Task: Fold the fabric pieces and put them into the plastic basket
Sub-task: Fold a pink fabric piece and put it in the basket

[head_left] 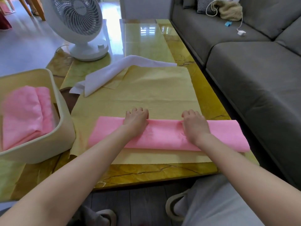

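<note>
Both hands on the pink cloth, gripping its far edge.

Pink cloth [162,137] lies as a long folded band under my palms. My left hand [136,119] and right hand [194,123] each curl their fingers over its far edge, clenched on it. Under it, a yellow cloth [146,88] spread on the table [146,172]. Beyond my fingertips, a rumpled white cloth [114,70], then a fan [78,25]. Left of my left hand, across flat yellow cloth, the plastic basket [63,115] holding a folded pink piece [24,115]. Right of my right hand, a sofa [252,79].
</note>
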The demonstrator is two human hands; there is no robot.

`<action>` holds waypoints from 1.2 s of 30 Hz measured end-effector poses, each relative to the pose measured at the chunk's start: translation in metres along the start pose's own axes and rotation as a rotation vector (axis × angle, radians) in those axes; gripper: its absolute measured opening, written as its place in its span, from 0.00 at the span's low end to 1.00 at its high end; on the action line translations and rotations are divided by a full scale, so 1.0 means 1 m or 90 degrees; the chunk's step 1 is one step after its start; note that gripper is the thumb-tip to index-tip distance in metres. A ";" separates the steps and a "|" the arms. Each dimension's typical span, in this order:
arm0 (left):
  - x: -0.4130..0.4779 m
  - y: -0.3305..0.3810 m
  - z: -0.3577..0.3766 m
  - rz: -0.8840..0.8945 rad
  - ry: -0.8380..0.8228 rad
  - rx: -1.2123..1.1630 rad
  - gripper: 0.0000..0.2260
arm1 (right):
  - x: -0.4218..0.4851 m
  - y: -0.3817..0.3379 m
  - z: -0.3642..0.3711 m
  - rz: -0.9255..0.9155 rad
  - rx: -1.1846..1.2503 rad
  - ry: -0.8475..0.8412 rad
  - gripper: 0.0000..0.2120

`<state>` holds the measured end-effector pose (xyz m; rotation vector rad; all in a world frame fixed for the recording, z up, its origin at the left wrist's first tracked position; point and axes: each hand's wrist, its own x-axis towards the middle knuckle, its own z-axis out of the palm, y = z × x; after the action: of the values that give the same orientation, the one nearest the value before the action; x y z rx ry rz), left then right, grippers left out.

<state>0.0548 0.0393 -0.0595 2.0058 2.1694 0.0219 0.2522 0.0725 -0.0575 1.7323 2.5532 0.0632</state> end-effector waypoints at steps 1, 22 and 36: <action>0.001 0.000 0.000 -0.001 0.010 -0.009 0.09 | -0.002 -0.009 0.000 -0.045 0.044 0.008 0.16; -0.085 -0.050 0.017 -0.126 0.017 0.013 0.18 | -0.020 -0.096 0.002 -0.145 0.075 -0.211 0.37; -0.111 -0.084 0.003 -0.308 0.028 -0.192 0.30 | -0.039 -0.135 -0.001 -0.187 0.098 -0.187 0.29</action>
<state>-0.0200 -0.0780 -0.0605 1.3031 2.4450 0.3069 0.1415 -0.0138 -0.0644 1.2715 2.6079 -0.3797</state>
